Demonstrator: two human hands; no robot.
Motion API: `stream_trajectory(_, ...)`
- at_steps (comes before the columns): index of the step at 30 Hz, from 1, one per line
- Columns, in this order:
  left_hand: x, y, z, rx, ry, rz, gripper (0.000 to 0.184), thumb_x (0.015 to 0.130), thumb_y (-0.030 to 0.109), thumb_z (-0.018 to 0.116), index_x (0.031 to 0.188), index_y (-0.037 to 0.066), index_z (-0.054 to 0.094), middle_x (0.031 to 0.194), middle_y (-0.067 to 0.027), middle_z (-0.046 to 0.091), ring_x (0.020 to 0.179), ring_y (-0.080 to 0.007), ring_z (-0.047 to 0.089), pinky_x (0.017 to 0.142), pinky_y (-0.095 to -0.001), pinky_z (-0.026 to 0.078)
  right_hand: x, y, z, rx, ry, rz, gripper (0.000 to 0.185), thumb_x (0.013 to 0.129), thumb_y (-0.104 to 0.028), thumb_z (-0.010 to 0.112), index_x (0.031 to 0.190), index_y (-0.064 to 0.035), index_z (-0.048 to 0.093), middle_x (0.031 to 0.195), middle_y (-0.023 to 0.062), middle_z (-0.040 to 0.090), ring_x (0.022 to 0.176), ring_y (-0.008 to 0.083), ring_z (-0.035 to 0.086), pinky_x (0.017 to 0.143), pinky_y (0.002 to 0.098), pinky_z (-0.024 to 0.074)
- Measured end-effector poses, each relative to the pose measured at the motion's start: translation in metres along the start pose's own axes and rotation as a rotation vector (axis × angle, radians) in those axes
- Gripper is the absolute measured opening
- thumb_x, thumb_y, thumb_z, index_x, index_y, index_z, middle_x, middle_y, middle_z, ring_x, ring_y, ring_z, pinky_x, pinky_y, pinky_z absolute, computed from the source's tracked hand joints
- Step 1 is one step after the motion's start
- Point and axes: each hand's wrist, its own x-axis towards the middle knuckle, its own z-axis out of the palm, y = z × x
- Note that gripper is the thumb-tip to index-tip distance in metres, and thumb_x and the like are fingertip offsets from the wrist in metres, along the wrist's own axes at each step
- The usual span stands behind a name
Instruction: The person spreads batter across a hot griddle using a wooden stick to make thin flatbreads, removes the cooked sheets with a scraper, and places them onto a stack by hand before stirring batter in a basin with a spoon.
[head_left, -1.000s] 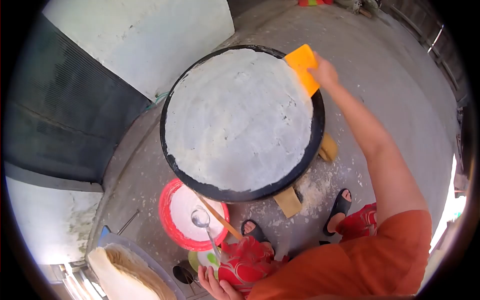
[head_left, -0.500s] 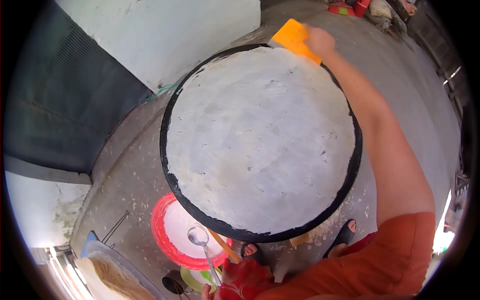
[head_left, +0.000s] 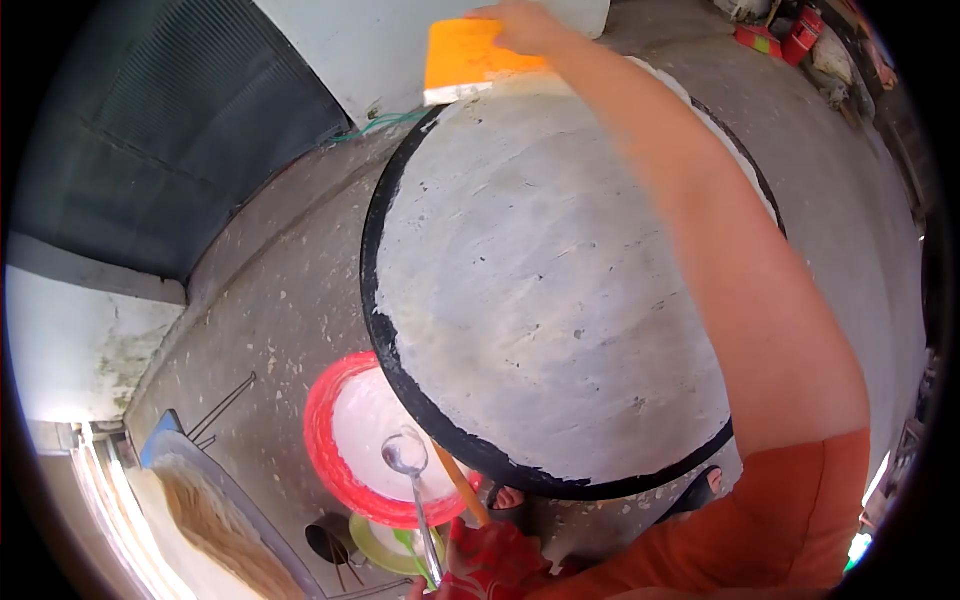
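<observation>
My right hand is closed on a wide orange scraper at the far left rim of a large round griddle. Pale batter coats the scraper's lower edge. A thin whitish batter layer covers nearly the whole griddle, inside its black rim; my forearm hides part of the right side. Only a sliver of my left hand shows at the bottom edge, beside the handle of a metal ladle; its grip is hidden. The ladle's bowl is over a red basin of white batter.
A wooden stick leans by the basin. Below it are a green dish and a dark cup. Stacked thin sheets lie at lower left. A white wall stands close beyond the griddle's far left.
My right hand has swept the scraper leftward along the griddle's far rim, and my forearm now crosses the griddle's right side. The view has shifted slightly; less of my left hand shows.
</observation>
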Motion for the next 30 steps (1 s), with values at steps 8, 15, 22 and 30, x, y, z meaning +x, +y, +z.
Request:
stream_trajectory(8,-0.009,0.001,-0.009,-0.049,-0.026,-0.003,0.044,0.08,0.032,0.052,0.104,-0.004,0.055,0.116,-0.0243,0.045,0.089,-0.0326,0.051,0.078,-0.0378,0.042,-0.022,-0.174,-0.018,0.533,-0.439,-0.56,0.053,0.064,0.001,0.06,0.113,-0.0183,0.053,0.109,0.008,0.057,0.101,0.0251,0.052,0.088,0.034,0.0402)
stream_trajectory(15,-0.025,0.011,-0.026,0.005,-0.023,0.089,0.043,0.079,0.03,0.053,0.107,-0.002,0.055,0.11,-0.0228,0.048,0.09,-0.0326,0.052,0.077,-0.037,0.043,-0.176,-0.303,-0.071,0.646,-0.868,-1.169,0.034,0.065,-0.006,0.06,0.098,-0.0152,0.061,0.091,0.0085,0.063,0.084,0.0272,0.059,0.071,0.0389,0.0472)
stream_trajectory(22,-0.065,0.006,-0.039,-0.144,0.012,0.054,0.04,0.079,0.026,0.054,0.108,-0.002,0.054,0.116,-0.0217,0.044,0.096,-0.0334,0.049,0.083,-0.0374,0.04,-0.416,-0.274,-0.206,0.28,-0.746,-1.619,0.013,0.067,-0.015,0.057,0.073,-0.0081,0.066,0.073,0.0091,0.063,0.066,0.0224,0.061,0.057,0.0371,0.0486)
stream_trajectory(30,-0.099,-0.01,-0.046,-0.137,0.011,0.176,0.041,0.083,0.024,0.049,0.116,-0.001,0.047,0.123,-0.0228,0.037,0.107,-0.0381,0.04,0.091,-0.0428,0.033,-0.462,-0.139,-0.263,0.536,-0.374,0.049,0.038,0.078,-0.032,0.059,0.105,-0.0081,0.049,0.087,0.0125,0.061,0.073,0.0234,0.061,0.064,0.0318,0.0482)
